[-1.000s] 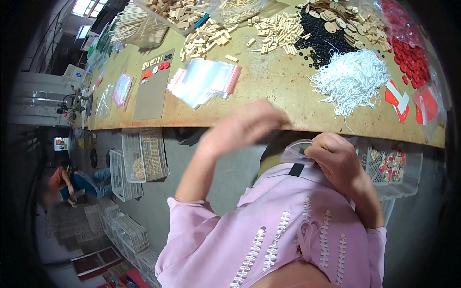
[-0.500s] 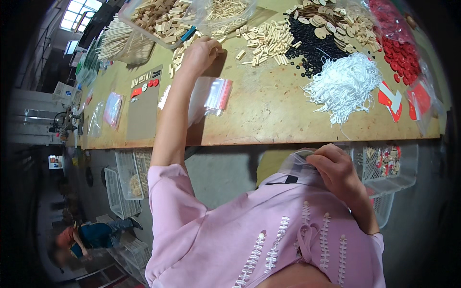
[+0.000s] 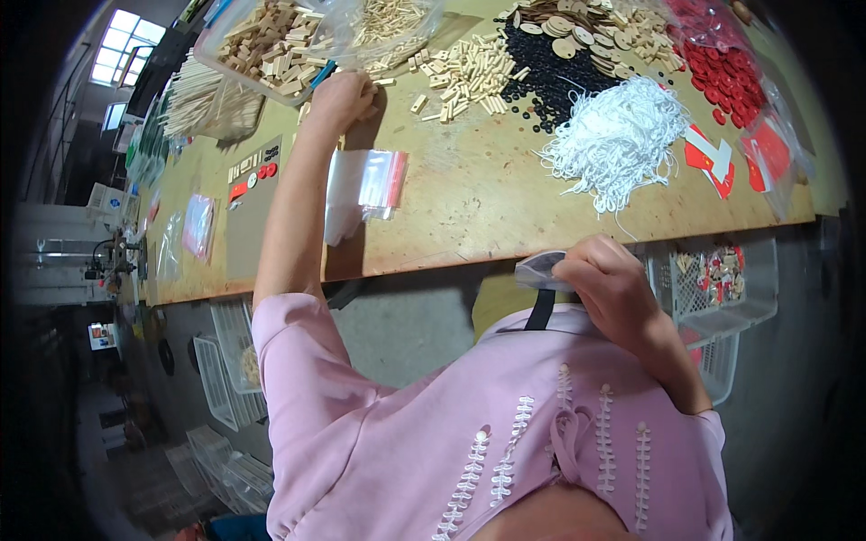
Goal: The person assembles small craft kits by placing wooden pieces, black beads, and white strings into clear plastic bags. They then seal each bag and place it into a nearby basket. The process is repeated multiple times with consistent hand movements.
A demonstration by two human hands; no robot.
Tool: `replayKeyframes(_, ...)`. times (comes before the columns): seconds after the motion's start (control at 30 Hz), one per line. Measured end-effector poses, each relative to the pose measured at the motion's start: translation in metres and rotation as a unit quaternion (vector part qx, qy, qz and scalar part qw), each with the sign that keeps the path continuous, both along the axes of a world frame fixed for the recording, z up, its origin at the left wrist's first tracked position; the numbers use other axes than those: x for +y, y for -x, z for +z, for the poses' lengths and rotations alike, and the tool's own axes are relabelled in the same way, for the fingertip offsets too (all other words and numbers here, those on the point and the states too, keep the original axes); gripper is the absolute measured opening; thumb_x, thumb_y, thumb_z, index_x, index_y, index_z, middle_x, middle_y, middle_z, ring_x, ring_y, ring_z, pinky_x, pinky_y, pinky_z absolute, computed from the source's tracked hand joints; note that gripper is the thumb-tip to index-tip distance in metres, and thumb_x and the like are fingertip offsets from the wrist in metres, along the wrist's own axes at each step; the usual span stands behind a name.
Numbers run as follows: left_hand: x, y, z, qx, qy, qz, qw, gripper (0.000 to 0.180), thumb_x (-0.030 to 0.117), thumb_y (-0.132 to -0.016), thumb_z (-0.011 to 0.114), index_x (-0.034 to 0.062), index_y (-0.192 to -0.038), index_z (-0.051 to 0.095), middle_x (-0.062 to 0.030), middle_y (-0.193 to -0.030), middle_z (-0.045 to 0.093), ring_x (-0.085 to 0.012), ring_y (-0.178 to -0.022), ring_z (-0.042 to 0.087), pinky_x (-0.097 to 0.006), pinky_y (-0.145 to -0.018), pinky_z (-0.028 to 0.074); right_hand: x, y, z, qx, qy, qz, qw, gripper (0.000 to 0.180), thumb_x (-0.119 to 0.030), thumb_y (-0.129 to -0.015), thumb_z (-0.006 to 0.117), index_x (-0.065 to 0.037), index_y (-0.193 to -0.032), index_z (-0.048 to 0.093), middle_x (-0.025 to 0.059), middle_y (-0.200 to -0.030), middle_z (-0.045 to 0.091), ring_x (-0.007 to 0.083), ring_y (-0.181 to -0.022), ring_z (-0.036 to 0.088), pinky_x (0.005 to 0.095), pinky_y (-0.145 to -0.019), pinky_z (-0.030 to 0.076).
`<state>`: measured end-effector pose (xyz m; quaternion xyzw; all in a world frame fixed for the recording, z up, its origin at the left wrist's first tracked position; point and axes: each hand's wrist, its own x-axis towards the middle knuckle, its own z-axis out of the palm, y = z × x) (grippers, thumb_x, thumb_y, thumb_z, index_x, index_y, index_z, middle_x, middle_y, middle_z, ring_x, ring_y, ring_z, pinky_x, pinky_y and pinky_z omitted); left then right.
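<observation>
My left hand (image 3: 343,99) reaches to the far side of the table, its fingers curled down among small pale wooden pieces beside the clear tub. What its fingertips hold, if anything, is hidden. In front of my body, just off the near table edge, my right hand (image 3: 609,281) pinches a small clear plastic bag (image 3: 536,270). A stack of clear zip bags (image 3: 382,183) with red edges lies on the table below my left hand. Right of that hand spreads a pile of short wooden pegs (image 3: 474,79).
A clear tub of wooden blocks (image 3: 262,54) stands at the far left, near bundled sticks (image 3: 206,97). Black beads (image 3: 550,68), wooden discs (image 3: 577,36), white cords (image 3: 618,140) and red buttons (image 3: 722,77) lie rightward. A brown board (image 3: 255,225) bears sample parts. Plastic baskets (image 3: 722,279) stand below.
My right hand has lifted the bag away from my body toward the table edge. My left hand stays near the wooden pieces, shifted slightly left. The whole view has shifted a little.
</observation>
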<state>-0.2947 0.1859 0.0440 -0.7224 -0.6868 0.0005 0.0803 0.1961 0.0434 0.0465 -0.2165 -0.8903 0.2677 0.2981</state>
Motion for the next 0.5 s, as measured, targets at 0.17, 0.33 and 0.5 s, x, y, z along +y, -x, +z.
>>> replayKeyframes(0.17,-0.013,0.0,-0.003,-0.189,-0.102,0.152,0.965,0.027,0.033,-0.091,0.076,0.009,-0.103,0.074,-0.0124,-0.095,0.078,-0.0283,-0.09,0.075,-0.04,-0.08,0.057,-0.001,0.0,-0.002,0.018,-0.015,-0.011,1.0,0.02,0.003,-0.081,0.068,-0.005,-0.099,0.064,0.0116,-0.093,0.063,0.0342,-0.088,0.064,0.0422,-0.077,0.051)
replayKeyframes(0.33,-0.01,-0.013,-0.008,-0.129,-0.102,0.19,0.968,0.029,0.037,-0.088,0.077,0.0109,-0.101,0.074,-0.0128,-0.091,0.078,-0.0303,-0.088,0.075,-0.042,-0.078,0.057,-0.006,0.0,-0.007,0.019,-0.012,-0.006,1.0,0.021,0.004,-0.081,0.067,-0.005,-0.099,0.064,0.0114,-0.094,0.064,0.0344,-0.089,0.064,0.0433,-0.079,0.052)
replayKeyframes(0.5,0.002,-0.023,-0.013,-0.045,-0.086,0.204,0.974,0.027,0.037,-0.089,0.076,0.0117,-0.099,0.074,-0.0129,-0.094,0.077,-0.0335,-0.092,0.074,-0.046,-0.082,0.057,-0.01,0.001,-0.01,0.015,-0.014,-0.01,1.0,0.021,0.002,-0.078,0.067,-0.007,-0.096,0.062,0.0078,-0.092,0.062,0.032,-0.089,0.064,0.0428,-0.079,0.052)
